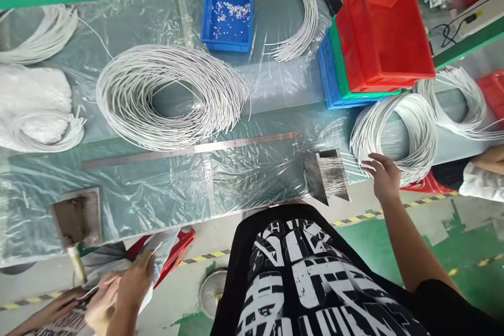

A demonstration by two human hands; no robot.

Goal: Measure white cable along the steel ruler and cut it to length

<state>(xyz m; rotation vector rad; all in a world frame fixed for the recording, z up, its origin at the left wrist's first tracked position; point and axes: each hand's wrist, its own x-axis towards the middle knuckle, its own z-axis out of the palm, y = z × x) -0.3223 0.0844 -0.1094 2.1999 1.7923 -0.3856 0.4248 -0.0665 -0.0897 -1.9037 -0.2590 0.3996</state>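
My right hand (pixel 386 176) reaches over the near left side of a coil of thin white wire (pixel 423 139) at the right of the table. Its fingers are apart and stretched toward the strands; whether the fingertips touch them I cannot tell. Just left of the hand, at the table's front edge, stands a metal channel-shaped block (pixel 323 176), with fine strands running from it toward the coil. My left hand is out of view.
A big white wire coil (pixel 173 97) lies mid-table behind a steel ruler (pixel 197 149). Beyond are a blue tray of small pale pieces (pixel 227 20) and stacked bins (pixel 388 37). Another metal block (pixel 79 215) sits front left. A co-worker's hands (pixel 136 278) hold white wire lower left.
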